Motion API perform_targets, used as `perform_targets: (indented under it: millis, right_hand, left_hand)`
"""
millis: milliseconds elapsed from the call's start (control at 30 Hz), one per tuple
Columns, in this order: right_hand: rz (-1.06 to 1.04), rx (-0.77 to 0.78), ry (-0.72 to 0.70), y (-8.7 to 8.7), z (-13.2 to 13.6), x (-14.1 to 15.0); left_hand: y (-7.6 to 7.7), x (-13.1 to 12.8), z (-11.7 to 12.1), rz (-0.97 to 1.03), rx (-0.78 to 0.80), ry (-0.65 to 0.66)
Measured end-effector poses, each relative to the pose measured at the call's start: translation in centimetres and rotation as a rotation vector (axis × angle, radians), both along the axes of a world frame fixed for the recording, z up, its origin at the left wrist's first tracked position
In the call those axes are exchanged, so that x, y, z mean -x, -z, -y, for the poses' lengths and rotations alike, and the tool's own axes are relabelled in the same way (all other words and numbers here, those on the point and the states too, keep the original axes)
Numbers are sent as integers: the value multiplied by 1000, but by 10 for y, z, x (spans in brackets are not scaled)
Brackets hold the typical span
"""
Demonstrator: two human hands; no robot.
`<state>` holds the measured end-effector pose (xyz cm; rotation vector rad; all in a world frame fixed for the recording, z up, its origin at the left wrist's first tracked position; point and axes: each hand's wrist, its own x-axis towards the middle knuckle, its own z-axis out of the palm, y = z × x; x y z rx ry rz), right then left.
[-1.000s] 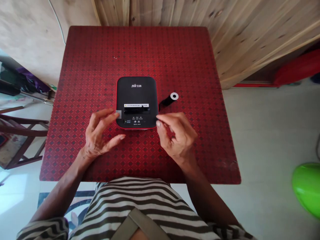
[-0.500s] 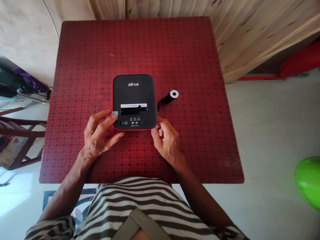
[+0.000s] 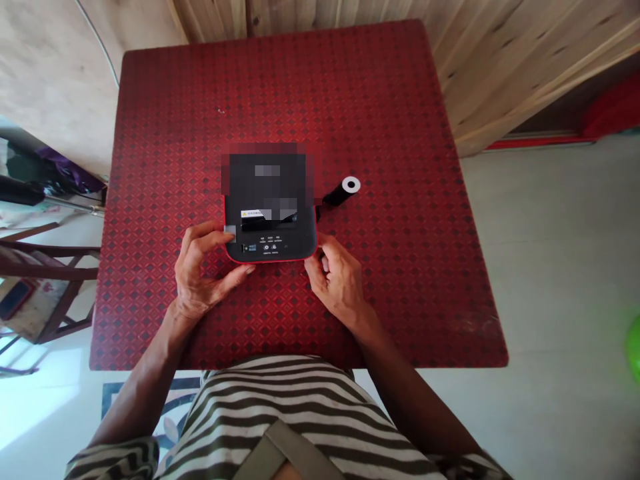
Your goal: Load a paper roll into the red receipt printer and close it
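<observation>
While the flat black device with rounded red edges lies on the patterned red table, the left hand spreads thumb and fingers wide at one near corner; the right hand curls at the other, its grip unclear to me.

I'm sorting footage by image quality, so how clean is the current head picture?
Head view: blocky pixelation hides the upper part of the black device; wide-angle distortion bows the edges of the red table; bright glare washes the floor at lower left; the green object at right looks soft and is cut off.
</observation>
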<state>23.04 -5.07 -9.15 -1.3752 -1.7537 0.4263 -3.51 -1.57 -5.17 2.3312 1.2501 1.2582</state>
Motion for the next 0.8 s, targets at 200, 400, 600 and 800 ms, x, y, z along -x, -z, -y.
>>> perform_targets:
  millis: [200,400,600,800]
  right_hand:
    - [8,-5,1,2,-1,1]
    - [-9,-34,57,-11,1,-2]
    - [200,-211,-35,-76,-39,-4]
    - [593,-45,-309,-83,-119,44]
  left_hand:
    - [6,-1,0,41,59,-8]
    - [10,-1,-1,22,-15,12]
    - [10,-1,-1,-21,-116,19]
    - [12,2,2,-67,-121,48]
